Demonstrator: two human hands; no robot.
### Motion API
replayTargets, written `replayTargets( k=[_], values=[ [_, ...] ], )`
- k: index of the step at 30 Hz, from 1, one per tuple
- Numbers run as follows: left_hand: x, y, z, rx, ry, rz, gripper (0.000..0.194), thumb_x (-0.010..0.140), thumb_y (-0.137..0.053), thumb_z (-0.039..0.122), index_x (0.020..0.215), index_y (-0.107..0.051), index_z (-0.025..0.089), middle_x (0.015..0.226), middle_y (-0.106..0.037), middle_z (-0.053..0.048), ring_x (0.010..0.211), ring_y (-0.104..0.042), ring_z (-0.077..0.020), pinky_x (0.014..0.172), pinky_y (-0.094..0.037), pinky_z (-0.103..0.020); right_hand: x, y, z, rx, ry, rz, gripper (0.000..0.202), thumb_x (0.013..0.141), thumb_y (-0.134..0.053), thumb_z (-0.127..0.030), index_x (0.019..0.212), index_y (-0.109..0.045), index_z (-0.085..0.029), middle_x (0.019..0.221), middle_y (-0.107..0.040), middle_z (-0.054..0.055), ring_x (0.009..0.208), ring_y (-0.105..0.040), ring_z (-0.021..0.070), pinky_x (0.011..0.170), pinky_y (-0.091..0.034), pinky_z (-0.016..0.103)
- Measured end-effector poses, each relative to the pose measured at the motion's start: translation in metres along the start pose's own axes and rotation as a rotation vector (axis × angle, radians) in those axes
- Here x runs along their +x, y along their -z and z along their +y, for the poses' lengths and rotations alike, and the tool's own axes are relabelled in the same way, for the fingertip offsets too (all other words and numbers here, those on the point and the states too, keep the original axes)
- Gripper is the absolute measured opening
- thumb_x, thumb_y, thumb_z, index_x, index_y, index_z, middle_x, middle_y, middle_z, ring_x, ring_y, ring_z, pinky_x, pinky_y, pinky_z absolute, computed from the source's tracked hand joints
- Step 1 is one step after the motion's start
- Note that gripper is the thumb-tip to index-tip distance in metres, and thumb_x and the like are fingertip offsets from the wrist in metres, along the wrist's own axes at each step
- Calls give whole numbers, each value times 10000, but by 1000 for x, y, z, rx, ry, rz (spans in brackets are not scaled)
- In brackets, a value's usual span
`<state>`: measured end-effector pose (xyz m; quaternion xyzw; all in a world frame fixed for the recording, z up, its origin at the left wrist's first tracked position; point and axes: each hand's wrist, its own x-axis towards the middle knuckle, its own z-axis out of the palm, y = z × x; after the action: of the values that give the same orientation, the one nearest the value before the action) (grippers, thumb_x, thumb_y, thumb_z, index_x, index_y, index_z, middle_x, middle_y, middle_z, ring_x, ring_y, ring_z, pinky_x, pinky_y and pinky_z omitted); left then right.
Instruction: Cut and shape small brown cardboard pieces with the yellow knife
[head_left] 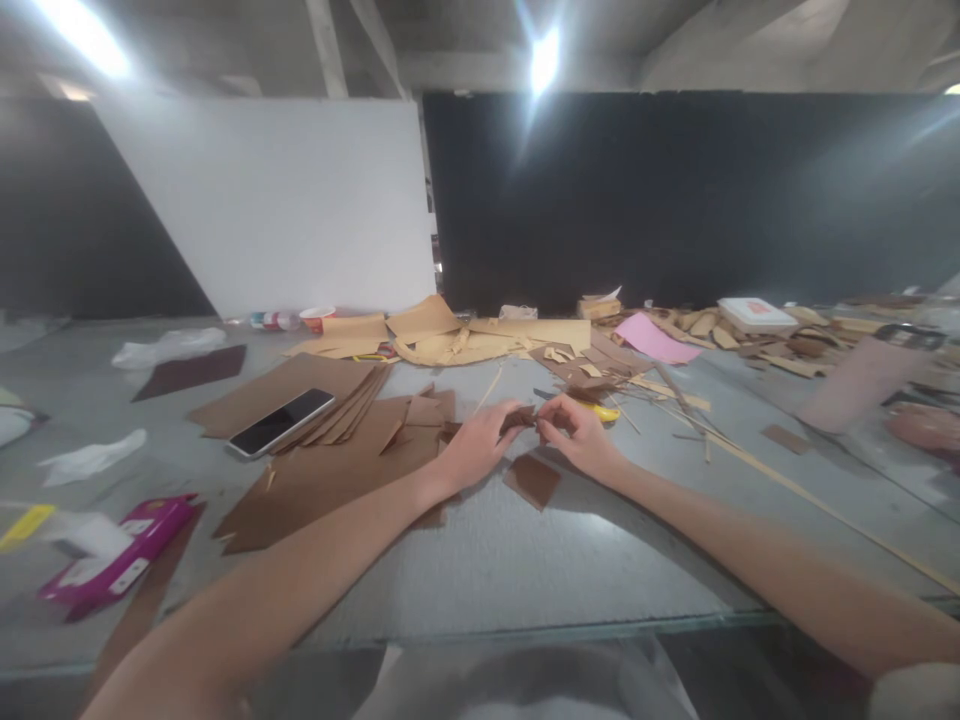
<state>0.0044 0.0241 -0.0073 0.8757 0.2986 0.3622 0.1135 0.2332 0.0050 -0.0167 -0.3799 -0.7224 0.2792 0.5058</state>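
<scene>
Left hand, right hand (brown piece between)

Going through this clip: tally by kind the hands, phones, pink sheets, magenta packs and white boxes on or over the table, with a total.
Hands: 2 (left hand, right hand)
Phone: 1
Pink sheet: 1
Magenta pack: 1
White box: 1
Total: 6

Lamps flare above grey table. Pale glare near its front edge. Its side ends stretched, blurred, possibly lens.
</scene>
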Motion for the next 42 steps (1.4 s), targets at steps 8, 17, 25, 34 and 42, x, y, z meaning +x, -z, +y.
replayTargets(
  k=[8,17,25,34,42],
  values=[
    [-2,-2,-4,14,1,-8,360,1106,-512,345,1450,-516,241,1389,-681,-110,1276,-669,-265,1107,-543,-457,0,2,11,-103,67,-41,101,970,-636,-319,934,-618,-227,814,-723,24,723,-684,182,669,-532,303],
    [-3,1,-3,-4,27,-39,317,1117,-488,325,1424,-542,263,1358,-688,-80,1258,-658,-251,1109,-521,-448,1,1,11,-141,83,-44,97,978,-629,-322,940,-649,-235,838,-746,27,711,-691,189,666,-551,315],
    [-1,2,-2,-62,61,-30,292,1101,-526,328,1379,-571,250,1344,-699,-81,1254,-667,-247,1105,-529,-436,0,3,3,-160,124,-47,115,992,-612,-299,915,-660,-227,804,-730,21,677,-669,171,656,-531,301],
    [-1,1,-1,-49,100,-20,319,1102,-520,332,1410,-551,256,1385,-685,-86,1291,-656,-264,1129,-514,-460,1,4,6,-138,136,49,116,988,-614,-323,1003,-657,-216,825,-721,38,727,-678,188,669,-543,309],
    [-1,1,-3,-22,43,-4,348,1109,-507,343,1449,-534,277,1396,-679,-87,1272,-668,-256,1116,-532,-453,4,13,-6,-262,223,94,112,976,-599,-248,999,-702,-213,794,-686,27,685,-617,171,639,-473,297]
  ],
)
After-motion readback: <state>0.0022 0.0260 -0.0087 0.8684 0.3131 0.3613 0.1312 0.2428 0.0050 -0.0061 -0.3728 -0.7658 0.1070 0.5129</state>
